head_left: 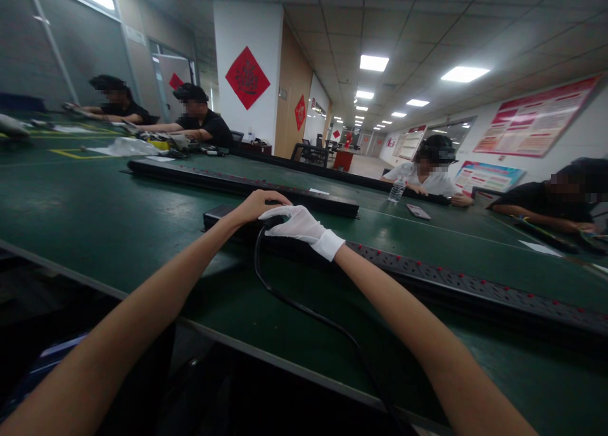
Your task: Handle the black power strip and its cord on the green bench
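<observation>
A long black power strip [418, 265] with red dots and rows of slots lies slantwise across the green table. My bare left hand [259, 206] is curled over its near-left part, fingertips close to the other hand. My right hand [297, 225], in a white glove, closes round the black plug end [273, 222] of a cable, right at the strip. From there the black cable [294, 303] loops down over the table edge. The fingers hide whether the plug sits in the strip.
A second power strip [237, 184] lies behind, roughly parallel. A water bottle [397, 189], a phone [418, 211] and white paper [540, 248] are farther right. Several people sit round the green table [85, 201]; a clear plastic bag [135, 147] lies at the far left.
</observation>
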A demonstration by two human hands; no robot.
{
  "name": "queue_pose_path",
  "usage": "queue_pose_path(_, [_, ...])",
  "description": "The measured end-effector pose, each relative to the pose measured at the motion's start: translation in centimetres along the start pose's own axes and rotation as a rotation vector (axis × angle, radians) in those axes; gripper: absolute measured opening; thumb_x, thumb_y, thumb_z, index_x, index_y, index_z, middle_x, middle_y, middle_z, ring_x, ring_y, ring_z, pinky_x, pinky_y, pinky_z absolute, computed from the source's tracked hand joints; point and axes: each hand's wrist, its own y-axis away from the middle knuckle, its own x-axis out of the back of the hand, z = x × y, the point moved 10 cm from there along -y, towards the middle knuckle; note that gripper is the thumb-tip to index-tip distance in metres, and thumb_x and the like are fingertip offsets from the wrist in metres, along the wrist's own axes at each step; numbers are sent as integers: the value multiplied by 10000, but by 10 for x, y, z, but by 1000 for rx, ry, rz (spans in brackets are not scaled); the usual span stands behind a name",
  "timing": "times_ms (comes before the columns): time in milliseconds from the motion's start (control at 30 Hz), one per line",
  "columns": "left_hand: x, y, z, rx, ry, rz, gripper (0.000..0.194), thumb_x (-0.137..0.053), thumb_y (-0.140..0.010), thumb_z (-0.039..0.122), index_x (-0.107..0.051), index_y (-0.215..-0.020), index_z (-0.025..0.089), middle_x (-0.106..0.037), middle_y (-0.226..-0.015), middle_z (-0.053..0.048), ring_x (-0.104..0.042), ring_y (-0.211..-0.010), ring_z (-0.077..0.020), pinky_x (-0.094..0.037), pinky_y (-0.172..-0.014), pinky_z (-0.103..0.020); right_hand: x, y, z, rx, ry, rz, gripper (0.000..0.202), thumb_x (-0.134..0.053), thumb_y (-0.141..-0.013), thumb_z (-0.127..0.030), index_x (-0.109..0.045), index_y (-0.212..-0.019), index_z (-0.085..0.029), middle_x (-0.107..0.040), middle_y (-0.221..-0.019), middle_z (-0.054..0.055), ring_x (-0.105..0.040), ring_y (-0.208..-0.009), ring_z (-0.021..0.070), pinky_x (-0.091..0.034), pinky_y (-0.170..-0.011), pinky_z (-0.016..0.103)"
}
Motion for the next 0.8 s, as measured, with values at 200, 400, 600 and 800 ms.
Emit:
queue_pose_path(200, [5,0,-2,-15,-39,58,253,-607,-684,390,-681,-790,172,-663,-873,-49,-593,-860,-202,-438,-819,-311,1,0,1,-28,-12,13,319,-629,-636,-136,-638,-952,-175,-641,-959,15,-583,-901,137,-416,-890,295])
queue_pose_path(400, [9,0,0,7,-70,107,244,-621,-667,385,-682,-758,167,-669,-849,-50,-603,-819,-197,-452,-789,-305,1,0,0,-3,-8,22,308,-626,-646,-155,-638,-953,-181,-635,-971,19,-577,-916,136,-415,-893,293])
queue_pose_path(600, [9,0,-9,79,-104,71,282,-536,-744,367,-670,-909,181,-675,-876,-33,-606,-801,-189,-458,-726,-274,1,-1,-2,33,15,6,297,-620,-659,-169,-639,-955,-181,-639,-944,17,-582,-876,130,-411,-881,287])
queue_pose_path(800, [18,3,-18,111,-43,57,281,-548,-728,369,-674,-871,163,-676,-835,-26,-599,-760,-181,-461,-687,-248,3,-3,-4,39,91,-12,288,-633,-646,-174,-646,-932,-210,-633,-949,-12,-551,-933,138,-354,-925,301])
